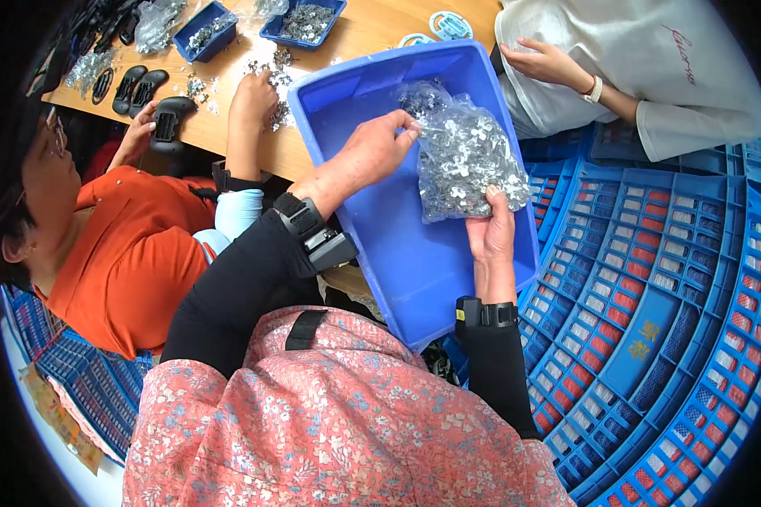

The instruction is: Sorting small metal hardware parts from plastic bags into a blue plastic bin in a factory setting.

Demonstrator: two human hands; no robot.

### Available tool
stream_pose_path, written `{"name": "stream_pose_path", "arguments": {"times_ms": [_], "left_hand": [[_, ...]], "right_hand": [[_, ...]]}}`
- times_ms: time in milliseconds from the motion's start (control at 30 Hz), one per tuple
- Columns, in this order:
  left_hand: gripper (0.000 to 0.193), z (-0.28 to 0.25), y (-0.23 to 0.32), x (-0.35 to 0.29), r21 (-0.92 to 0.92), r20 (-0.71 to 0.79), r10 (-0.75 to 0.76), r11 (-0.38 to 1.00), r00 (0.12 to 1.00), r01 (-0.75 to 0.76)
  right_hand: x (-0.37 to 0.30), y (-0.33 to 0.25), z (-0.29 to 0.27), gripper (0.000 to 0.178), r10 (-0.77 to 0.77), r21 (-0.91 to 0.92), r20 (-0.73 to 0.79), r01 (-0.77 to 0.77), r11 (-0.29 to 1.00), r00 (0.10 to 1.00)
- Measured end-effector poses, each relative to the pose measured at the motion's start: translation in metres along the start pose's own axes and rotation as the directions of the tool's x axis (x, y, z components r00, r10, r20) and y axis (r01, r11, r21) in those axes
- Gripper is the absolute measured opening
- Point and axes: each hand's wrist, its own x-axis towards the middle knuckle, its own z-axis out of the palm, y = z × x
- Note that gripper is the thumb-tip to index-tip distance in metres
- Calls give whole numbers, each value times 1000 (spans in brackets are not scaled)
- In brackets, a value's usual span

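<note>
A clear plastic bag (467, 160) full of small silvery metal pieces lies tilted over a large blue plastic bin (397, 270). My right hand (492, 228) grips the bag's lower edge, thumb on top. At the bag's left side, the fingertips of my left hand (368, 152) are pinched together on the plastic film. Some darker pieces show through the film near the bag's far left corner. Beneath and around the bag, the bin's floor shows bare blue plastic.
A wooden table (380, 21) bears blue trays (207, 32) of small pieces, loose pieces and black game-controller-like shells (148, 91). On the left, a co-worker in orange (135, 262) holds a black shell (174, 122). Another person (634, 68) stands far right. Blue crates (651, 338) fill the right side.
</note>
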Motion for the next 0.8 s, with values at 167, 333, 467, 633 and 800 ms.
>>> {"name": "stream_pose_path", "arguments": {"times_ms": [167,333,467,633,800], "left_hand": [[25,4,-3,-2,-20,-6,-24,1000,1000,24],[26,3,2,-2,-12,-3,-37,999,999,37],[23,5,19,-11,-55,-74,35,998,997,-39],[11,23,41,-26,-107,-244,327,926,913,-361],[7,41,54,-35,-38,-263,491,855,831,-517]], "right_hand": [[-5,-2,3,55,2,7,19,-2,1000,1000],[-4,-2,0,56,9,22,26,-10,1000,1000],[-5,2,-7,60,40,117,6,-41,992,999],[-4,17,-11,63,57,180,-10,-54,982,998],[-1,31,-7,63,119,251,-73,-97,963,990]]}}
